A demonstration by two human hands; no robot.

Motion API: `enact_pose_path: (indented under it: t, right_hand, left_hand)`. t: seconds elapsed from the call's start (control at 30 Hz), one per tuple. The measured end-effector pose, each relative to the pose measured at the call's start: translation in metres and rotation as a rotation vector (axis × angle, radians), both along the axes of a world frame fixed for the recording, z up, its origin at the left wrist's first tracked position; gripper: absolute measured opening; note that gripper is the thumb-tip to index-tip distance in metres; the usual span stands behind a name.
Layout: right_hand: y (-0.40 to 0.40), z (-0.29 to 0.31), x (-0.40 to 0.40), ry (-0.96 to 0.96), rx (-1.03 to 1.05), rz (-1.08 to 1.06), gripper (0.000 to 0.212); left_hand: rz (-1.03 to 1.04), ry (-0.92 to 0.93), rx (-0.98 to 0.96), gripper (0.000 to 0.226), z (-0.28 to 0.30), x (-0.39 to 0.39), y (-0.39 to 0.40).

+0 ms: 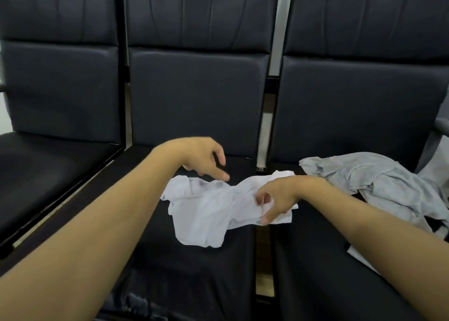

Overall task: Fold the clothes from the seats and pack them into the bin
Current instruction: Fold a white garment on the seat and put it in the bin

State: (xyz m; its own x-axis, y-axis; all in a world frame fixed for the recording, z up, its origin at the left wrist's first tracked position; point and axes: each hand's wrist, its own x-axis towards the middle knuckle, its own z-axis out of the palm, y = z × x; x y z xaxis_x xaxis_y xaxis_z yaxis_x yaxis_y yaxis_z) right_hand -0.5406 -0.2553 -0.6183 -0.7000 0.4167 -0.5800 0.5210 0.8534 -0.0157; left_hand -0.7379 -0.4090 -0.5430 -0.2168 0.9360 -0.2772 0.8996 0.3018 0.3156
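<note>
Clothes lie across three dark seats [194, 97] in my view: a grey garment [379, 184] heaped on the right seat, a crumpled white garment [204, 214] on the middle seat's cushion. My left hand [201, 158] hovers just above its far left edge, grip open. My right hand [279, 197] pinches its right edge.

The single head-worn camera is looking forward and down, close over three dark seats [194, 97]. It is sitting nearest the forearms, with seat backs rising beyond the fingers [224, 175].
</note>
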Motion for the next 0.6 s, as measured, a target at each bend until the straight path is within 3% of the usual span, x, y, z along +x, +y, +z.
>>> enact_pose_path:
  t: [0.13,0.33,0.4,0.5,0.6]
  right_hand:
    - [-0.004,-0.016,-0.005,0.129,0.159,0.129,0.026]
    - [0.008,0.022,0.006,0.295,0.099,0.082,0.007]
    - [0.012,0.033,0.011,0.316,0.079,0.069,0.009]
    - [0.02,0.046,0.021,0.321,0.178,0.033,0.008]
    - [0.027,0.054,0.029,0.211,0.393,-0.038,0.004]
  left_hand:
    - [-0.126,0.141,-0.163,0.071,-0.036,0.024,0.013]
    - [-0.08,0.236,-0.182,0.077,-0.063,0.019,0.021]
    - [-0.051,0.175,-0.138,0.065,-0.069,0.009,0.016]
    - [-0.041,0.071,-0.021,0.016,-0.071,-0.006,0.01]
    - [-0.01,-0.049,0.135,0.01,-0.053,-0.017,0.004]
